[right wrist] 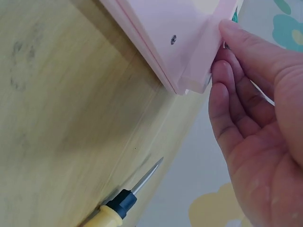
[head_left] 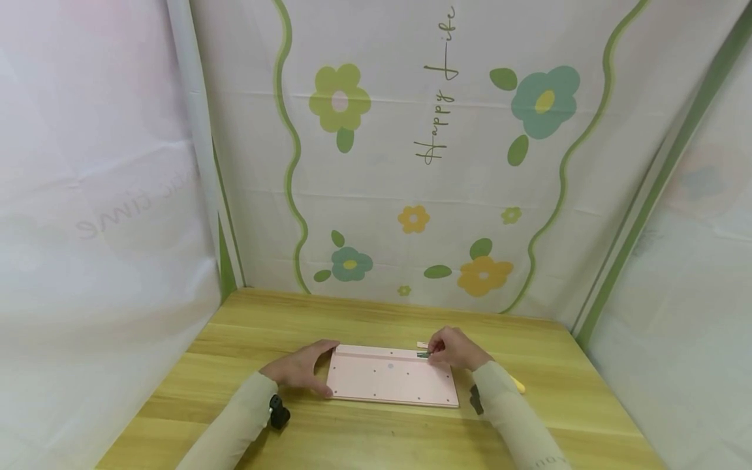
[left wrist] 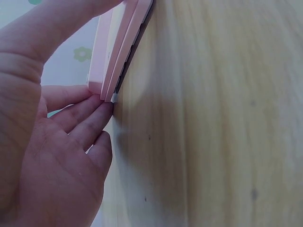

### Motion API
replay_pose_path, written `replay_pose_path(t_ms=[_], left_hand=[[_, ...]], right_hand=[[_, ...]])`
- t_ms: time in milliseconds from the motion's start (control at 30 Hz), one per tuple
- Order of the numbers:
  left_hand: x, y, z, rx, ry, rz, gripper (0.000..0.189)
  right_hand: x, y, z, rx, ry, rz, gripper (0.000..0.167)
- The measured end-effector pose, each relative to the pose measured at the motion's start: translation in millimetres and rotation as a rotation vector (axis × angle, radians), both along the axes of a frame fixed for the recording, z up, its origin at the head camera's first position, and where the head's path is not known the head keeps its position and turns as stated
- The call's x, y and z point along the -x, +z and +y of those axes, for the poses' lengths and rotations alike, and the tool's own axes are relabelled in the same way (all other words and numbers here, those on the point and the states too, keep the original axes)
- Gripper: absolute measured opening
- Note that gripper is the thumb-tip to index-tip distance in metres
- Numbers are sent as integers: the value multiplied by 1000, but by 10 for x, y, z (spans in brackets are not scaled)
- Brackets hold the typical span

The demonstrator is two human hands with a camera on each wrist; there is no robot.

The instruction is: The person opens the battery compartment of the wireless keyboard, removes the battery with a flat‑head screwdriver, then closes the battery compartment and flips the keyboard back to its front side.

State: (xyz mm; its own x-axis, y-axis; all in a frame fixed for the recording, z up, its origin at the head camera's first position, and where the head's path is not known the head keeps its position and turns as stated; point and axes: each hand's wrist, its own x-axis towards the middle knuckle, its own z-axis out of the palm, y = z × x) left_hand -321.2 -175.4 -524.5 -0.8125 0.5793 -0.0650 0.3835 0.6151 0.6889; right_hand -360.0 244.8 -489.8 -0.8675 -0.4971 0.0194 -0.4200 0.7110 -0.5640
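Note:
A pink keyboard (head_left: 390, 382) lies face down on the wooden table, its screwed back plate up; dark keys show under its edge in the left wrist view. My left hand (head_left: 299, 369) grips its left end, thumb at the near corner and fingers at the far one. At the raised far edge, right of the middle, a small green battery (head_left: 422, 355) shows at the fingertips of my right hand (head_left: 455, 347). Thumb and forefinger pinch there, hiding part of it. Just beyond that edge lies a small pale pink cover (head_left: 422, 344).
A screwdriver (right wrist: 118, 205) with a yellow handle and black collar lies right of the keyboard, its metal tip pointing away, partly behind my right forearm in the head view. Printed cloth (head_left: 376, 163) stands as walls behind and beside the table (head_left: 352, 440).

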Motion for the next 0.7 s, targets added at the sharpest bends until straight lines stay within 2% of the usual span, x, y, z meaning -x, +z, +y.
replay_pose_path(t_ms=[200,467,700], left_hand=[[-9,-4,10,-15,-4,4,116],[-15,15,5,-14,4,-1,116],[-16,26,15,-1,-2,9,116]], right_hand=[[-18,28,40,0,1,12,6],[-26,176,201,4,16,22,5],[60,195,410,2,-15,71,3]])
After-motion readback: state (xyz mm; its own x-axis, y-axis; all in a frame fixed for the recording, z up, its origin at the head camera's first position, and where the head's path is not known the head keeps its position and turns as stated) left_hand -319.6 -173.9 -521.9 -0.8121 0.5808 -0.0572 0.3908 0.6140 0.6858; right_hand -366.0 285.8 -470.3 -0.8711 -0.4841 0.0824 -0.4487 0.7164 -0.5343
